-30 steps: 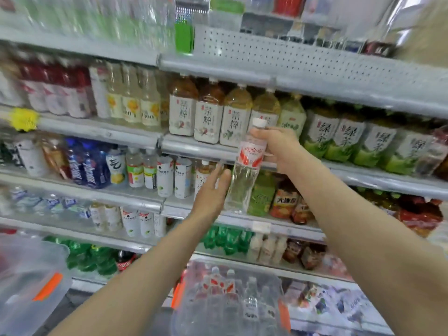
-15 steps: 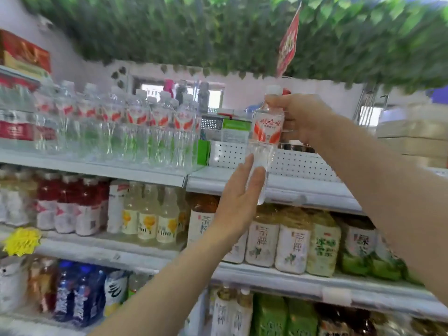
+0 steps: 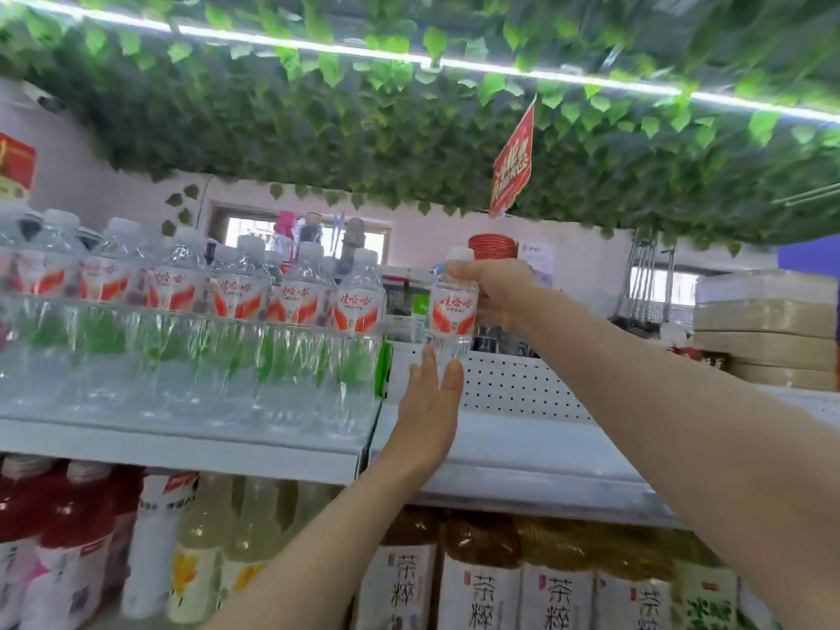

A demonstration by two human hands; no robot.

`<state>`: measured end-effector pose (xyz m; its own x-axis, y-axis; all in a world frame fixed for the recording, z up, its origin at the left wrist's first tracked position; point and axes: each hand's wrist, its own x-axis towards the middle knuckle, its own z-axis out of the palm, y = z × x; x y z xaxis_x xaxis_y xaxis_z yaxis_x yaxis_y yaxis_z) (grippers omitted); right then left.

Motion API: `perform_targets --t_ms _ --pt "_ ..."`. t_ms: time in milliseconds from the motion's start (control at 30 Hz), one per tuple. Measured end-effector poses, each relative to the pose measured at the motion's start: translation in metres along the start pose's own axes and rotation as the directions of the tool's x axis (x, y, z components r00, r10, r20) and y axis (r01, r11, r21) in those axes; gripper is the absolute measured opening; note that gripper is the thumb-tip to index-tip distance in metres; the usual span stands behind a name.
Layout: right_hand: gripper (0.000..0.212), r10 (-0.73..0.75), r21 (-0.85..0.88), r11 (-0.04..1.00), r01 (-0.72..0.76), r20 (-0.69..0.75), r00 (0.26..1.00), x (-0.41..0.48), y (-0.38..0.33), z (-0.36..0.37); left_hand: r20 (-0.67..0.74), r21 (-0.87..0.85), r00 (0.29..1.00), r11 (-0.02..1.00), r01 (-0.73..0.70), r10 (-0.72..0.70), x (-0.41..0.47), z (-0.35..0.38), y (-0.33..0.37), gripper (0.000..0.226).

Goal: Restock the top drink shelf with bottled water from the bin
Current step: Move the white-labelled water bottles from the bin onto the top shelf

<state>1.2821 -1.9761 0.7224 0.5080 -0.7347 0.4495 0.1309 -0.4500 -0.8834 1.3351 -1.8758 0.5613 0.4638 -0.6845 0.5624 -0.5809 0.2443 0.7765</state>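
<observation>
The bottle (image 3: pixel 452 311) is gripped by the right hand (image 3: pixel 495 288), with fingers curled round its shoulder just under the white cap. It is held upright in the air, above the bare bay of the top shelf (image 3: pixel 522 452) and in front of the perforated panel (image 3: pixel 513 384). The left hand (image 3: pixel 429 402) is raised beneath it with fingers straight and together, and the fingertips are laid against the bottle's lower end (thumb spread a little to the side). Just to the left, the row (image 3: pixel 236 311) of matching red-labelled water is lined up along the shelf's other bay, and the held bottle is kept near the last one without touching it. One level down, red drinks (image 3: pixel 59 538), yellow drinks (image 3: pixel 204 552) and tea (image 3: pixel 482 579) are ranged. Overhead, leaves (image 3: pixel 363 129) are strung across the ceiling, and a red pennant (image 3: pixel 512 163) is hung from them.
</observation>
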Motion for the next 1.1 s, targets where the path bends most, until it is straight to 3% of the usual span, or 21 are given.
perform_targets --t_ms 200,333,567,867,1100 --pt "0.055 0.037 0.025 0.999 -0.036 -0.032 0.999 0.043 0.019 0.023 0.043 0.048 0.995 0.995 0.089 -0.091 0.051 -0.012 -0.015 0.078" --pt "0.049 0.044 0.002 0.999 -0.044 -0.011 0.999 0.06 0.028 0.029 0.033 0.038 0.985 0.985 0.165 -0.167 0.067 -0.011 -0.026 0.091" --pt "0.061 0.065 -0.022 0.998 -0.064 0.037 0.997 0.076 0.042 0.038 -0.011 0.039 0.965 0.964 0.262 -0.262 0.079 -0.006 -0.038 0.079" --pt "0.04 0.07 0.005 0.997 -0.071 0.045 0.997 0.085 0.045 0.047 -0.044 0.032 0.962 0.962 0.272 -0.27 0.081 -0.007 -0.043 0.078" --pt "0.044 0.041 -0.015 0.999 -0.04 0.072 0.997 0.088 0.052 0.051 -0.043 -0.005 0.964 0.965 0.263 -0.263 0.078 -0.009 -0.042 0.077"
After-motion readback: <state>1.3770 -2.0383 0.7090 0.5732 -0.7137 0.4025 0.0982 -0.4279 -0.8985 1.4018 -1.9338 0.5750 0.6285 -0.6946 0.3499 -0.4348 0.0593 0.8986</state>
